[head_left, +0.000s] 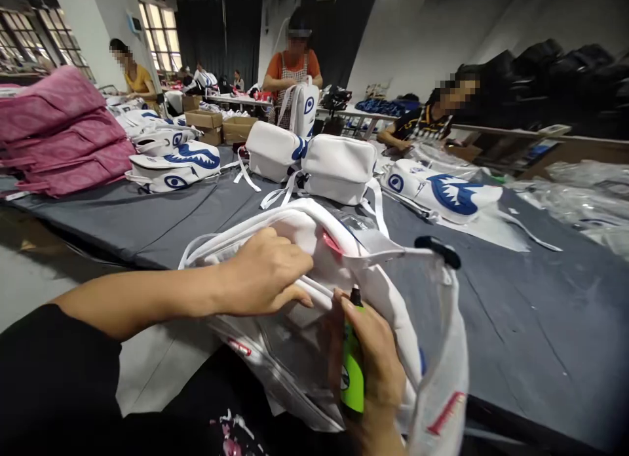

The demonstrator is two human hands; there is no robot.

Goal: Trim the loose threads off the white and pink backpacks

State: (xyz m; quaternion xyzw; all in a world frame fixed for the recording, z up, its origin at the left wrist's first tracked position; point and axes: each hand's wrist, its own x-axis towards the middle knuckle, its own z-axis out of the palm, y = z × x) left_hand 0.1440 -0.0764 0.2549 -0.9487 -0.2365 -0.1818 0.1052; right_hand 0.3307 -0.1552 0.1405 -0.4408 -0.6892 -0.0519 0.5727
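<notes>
A white backpack [393,302] lies tilted at the table's near edge, with a grey mesh panel, white piping and small red labels. My left hand [263,272] is curled over its piped edge, fingers closed on the fabric. Within my right hand [381,351] is a lime-green bottle-like thing [352,371] with a black tip pointing up. The thumb and fingertips of that hand also press against the piping, close to my left hand. A shoulder strap [449,325] with a black buckle arches on the right. Part of the bag is hidden behind my hands.
Beyond the bag, white backpacks [339,168] with blue shark prints stand and lie on the grey-covered table [531,312]. Pink bags [63,128] are stacked at left. Clear plastic bags [584,194] lie at right. Several people work across the table and farther back.
</notes>
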